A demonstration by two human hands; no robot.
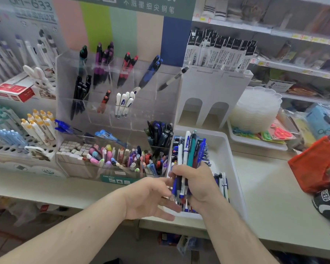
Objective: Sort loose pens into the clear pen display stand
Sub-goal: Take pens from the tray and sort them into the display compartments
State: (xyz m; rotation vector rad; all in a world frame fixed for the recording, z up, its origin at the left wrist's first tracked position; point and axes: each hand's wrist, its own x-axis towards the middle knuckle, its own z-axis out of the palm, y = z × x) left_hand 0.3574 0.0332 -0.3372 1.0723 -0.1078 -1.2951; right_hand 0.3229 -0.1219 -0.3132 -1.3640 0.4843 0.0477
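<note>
My right hand (198, 184) grips an upright bundle of mixed pens (191, 149), blue, white and teal, over the white bin (227, 149) that holds more loose pens. My left hand (151, 197) hovers just left of the bundle with fingers spread and relaxed, its fingertips near the pens' lower ends; whether they touch is unclear. The clear pen display stand (114, 88) rises behind, its tiered compartments holding black, purple, red, blue and white pens. One grey pen (172, 79) leans in its right upper compartment.
Left of the stand are racks of white and yellow-capped pens (38, 126) and a rabbit figure (38, 77). A white holder with boxed refills (217, 54) stands behind the bin. Stacked clear plates (255, 109) and an orange bag (316, 164) lie right.
</note>
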